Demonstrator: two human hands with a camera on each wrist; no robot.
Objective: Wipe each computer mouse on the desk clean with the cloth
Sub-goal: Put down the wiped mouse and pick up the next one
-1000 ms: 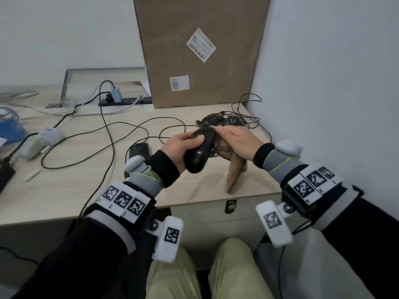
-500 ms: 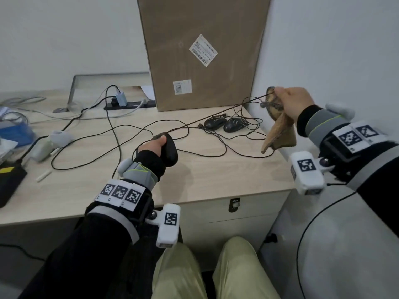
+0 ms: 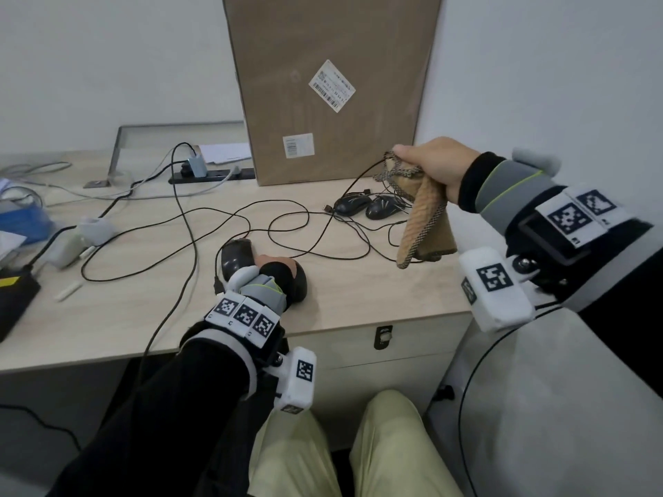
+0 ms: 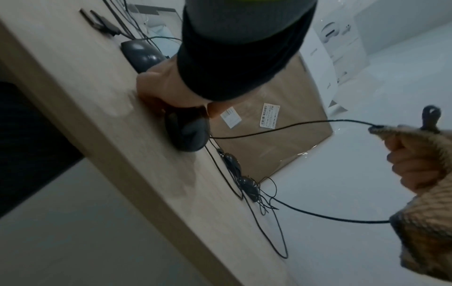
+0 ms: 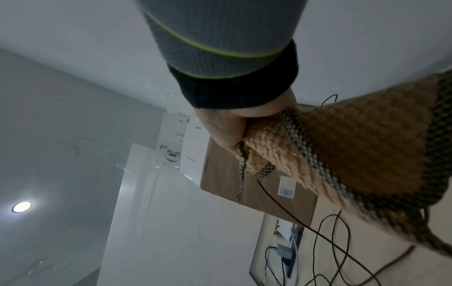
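Four black mice sit on the worktop (image 3: 143,310). My left hand (image 4: 168,87) is curled round the near mouse (image 4: 188,133), close to the front edge. My right hand (image 3: 434,166) squeezes the cloth (image 3: 425,224) and that mouse's cable (image 4: 281,127), up in the air. Pulling the cable might tug the mouse off the edge or snag the two far mice (image 3: 366,206). The near mouse lies long-ways, nose pointing toward the cardboard box (image 3: 330,87).

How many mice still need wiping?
Probably two. The left hand is setting one mouse on the desk beside another mouse, which may be wiped already. The right hand holds the cloth and that mouse's cord. Two mice by the box look untouched.
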